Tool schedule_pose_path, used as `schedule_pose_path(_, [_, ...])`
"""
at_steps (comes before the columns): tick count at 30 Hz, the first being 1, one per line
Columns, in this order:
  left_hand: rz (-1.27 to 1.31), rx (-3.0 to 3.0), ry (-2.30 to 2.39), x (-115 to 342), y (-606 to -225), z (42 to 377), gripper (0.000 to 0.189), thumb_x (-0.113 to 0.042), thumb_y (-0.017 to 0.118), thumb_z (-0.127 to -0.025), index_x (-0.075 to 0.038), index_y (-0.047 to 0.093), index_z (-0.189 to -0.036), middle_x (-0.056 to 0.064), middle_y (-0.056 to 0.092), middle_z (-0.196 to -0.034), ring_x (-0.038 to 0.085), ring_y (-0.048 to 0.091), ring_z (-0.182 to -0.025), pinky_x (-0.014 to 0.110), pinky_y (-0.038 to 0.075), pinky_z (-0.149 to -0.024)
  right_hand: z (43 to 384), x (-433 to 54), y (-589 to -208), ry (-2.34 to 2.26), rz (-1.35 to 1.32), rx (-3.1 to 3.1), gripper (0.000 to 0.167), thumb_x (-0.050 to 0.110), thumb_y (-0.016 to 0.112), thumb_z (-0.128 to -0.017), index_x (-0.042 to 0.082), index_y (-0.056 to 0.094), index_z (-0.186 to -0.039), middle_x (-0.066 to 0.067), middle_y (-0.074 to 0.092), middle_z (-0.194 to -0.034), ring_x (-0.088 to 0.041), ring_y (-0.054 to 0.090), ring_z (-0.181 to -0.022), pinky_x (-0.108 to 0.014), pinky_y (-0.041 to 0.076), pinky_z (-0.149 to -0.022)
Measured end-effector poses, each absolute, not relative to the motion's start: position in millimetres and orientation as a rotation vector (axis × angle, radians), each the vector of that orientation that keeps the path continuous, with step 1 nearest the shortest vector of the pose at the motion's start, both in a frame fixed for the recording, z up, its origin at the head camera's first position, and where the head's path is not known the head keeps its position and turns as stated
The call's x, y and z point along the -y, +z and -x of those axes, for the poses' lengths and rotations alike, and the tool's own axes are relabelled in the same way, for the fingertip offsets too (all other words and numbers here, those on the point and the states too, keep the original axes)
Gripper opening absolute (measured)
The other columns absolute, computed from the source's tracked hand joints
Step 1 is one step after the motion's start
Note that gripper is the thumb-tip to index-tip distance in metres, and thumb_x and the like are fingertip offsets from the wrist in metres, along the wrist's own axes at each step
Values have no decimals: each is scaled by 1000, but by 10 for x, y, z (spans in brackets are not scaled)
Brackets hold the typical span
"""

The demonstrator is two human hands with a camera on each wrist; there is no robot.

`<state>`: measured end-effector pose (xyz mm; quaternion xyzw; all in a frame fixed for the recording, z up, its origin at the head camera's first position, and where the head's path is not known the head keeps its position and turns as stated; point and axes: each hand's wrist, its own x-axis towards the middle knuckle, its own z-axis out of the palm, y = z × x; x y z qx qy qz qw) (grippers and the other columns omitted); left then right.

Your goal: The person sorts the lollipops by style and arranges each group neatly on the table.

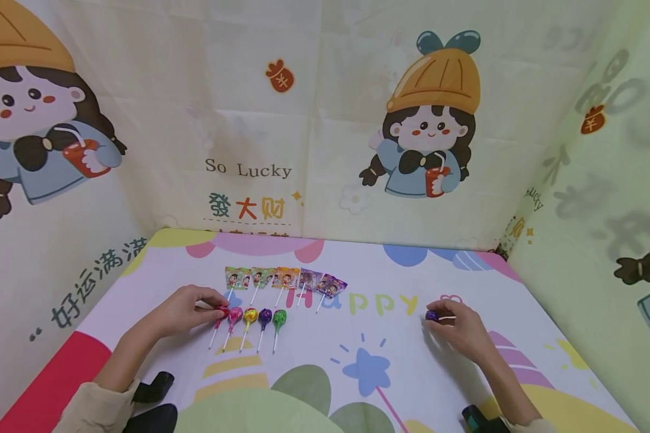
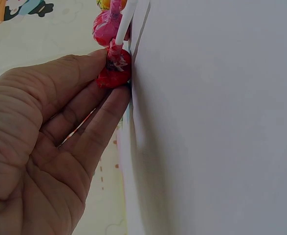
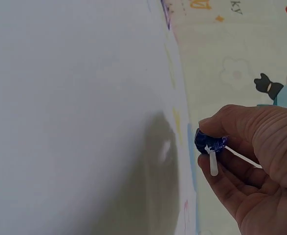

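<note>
My left hand (image 1: 179,314) pinches the red-wrapped head of a lollipop (image 2: 115,73) between thumb and fingers, at the left end of the front row. Beside it lie a pink lollipop (image 1: 235,316), a yellow one (image 1: 250,315), a purple one (image 1: 265,316) and a green one (image 1: 280,317), sticks pointing toward me. Over on the right, my right hand (image 1: 462,332) grips another lollipop (image 3: 210,142) by its shiny dark blue-purple head. Its short white stick shows in the right wrist view, and this hand is held just above the table.
Behind the front row lies a row of flat-packed lollipops in green (image 1: 237,278), orange (image 1: 285,278) and purple (image 1: 331,285) wrappers. A printed cloth covers the table (image 1: 411,373). Patterned curtains (image 1: 325,120) stand along the back and both sides.
</note>
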<state>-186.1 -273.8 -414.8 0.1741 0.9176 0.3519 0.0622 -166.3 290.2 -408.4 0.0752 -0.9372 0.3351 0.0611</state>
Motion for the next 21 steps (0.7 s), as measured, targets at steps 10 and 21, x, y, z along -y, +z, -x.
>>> schedule_pose_path(10, [-550, -2775, 1059, 2746, -4140, 1871, 18, -13, 78, -90, -12, 78, -107, -2, 74, -102, 20, 66, -99, 47, 59, -93, 1732, -2691, -4020, 1106, -321, 2773, 28, -2, 79, -85, -4, 70, -112, -12, 73, -102, -26, 72, -91, -41, 62, -85])
schedule_pose_path(21, [-558, -2788, 1047, 2739, -4139, 1865, 17, -13, 78, -90, -12, 78, -107, -3, 74, -101, 20, 66, -99, 45, 60, -92, 1773, -2482, -4060, 1135, -344, 2745, 26, 3, 80, -86, -1, 71, -110, -8, 74, -101, -21, 71, -89, -39, 62, -84])
